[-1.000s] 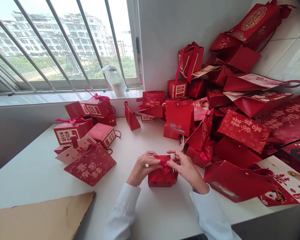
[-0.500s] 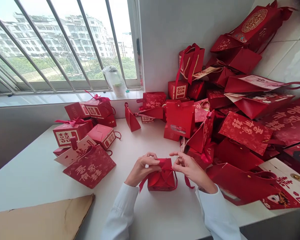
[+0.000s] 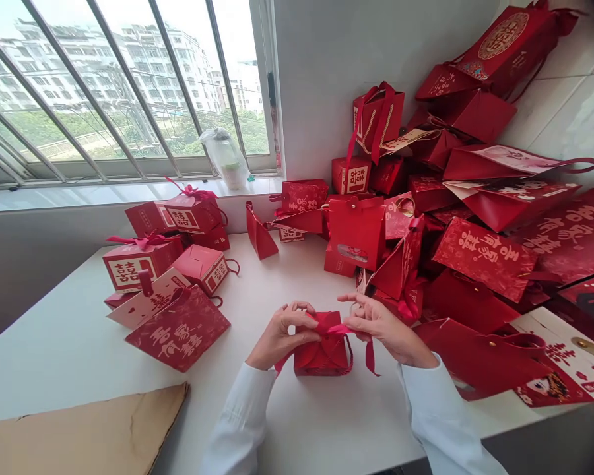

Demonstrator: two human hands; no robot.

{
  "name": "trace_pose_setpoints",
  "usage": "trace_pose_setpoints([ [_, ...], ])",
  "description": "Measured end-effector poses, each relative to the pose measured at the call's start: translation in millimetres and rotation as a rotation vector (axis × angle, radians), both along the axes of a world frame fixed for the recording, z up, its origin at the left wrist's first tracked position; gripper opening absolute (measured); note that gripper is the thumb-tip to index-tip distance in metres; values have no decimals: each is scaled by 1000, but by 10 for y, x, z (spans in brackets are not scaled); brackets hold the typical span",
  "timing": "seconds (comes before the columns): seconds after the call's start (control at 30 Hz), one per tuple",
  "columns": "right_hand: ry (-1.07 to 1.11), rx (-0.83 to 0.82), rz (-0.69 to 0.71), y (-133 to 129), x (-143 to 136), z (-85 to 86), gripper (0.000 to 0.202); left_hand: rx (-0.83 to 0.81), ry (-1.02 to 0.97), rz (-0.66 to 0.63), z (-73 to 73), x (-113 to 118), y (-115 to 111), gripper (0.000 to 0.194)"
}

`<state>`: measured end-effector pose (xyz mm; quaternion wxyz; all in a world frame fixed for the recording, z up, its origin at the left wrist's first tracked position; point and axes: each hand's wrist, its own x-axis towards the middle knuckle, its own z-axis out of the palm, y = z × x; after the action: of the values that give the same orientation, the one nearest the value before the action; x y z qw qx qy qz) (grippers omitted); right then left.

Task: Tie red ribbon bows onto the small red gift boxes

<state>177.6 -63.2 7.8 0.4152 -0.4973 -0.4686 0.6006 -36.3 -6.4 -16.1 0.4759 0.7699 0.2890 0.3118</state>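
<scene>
A small red gift box (image 3: 321, 359) with folded top flaps sits on the white table, between my two hands. My left hand (image 3: 288, 336) pinches at the top of the box, where the ribbon crosses; its fingertips partly cover that spot. A pinkish-red ribbon (image 3: 340, 328) runs from there to my right hand (image 3: 379, 326), which grips it between thumb and fingers just right of the box. The ribbon's loose end (image 3: 371, 359) hangs below the right hand. A twisted red cord (image 3: 350, 356) loops along the box's right side.
A large heap of red gift bags and boxes (image 3: 485, 257) fills the right side against the wall. A smaller group of red boxes (image 3: 137, 260) stands at the left. Brown cardboard (image 3: 84, 432) lies front left. A plastic-wrapped cup (image 3: 228, 161) stands on the windowsill.
My right hand has taken hold of the ribbon and moved slightly right, drawing it taut from the box. The left hand stays at the box top.
</scene>
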Motion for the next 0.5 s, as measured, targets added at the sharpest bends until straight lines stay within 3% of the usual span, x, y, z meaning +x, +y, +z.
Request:
trace_pose_setpoints([
  [0.33,239,-73,-87,99,-149,190,63,148,265,72,150,16,-139,23],
  [0.5,223,-57,-60,47,-388,391,62,250,278,213,117,94,-247,29],
])
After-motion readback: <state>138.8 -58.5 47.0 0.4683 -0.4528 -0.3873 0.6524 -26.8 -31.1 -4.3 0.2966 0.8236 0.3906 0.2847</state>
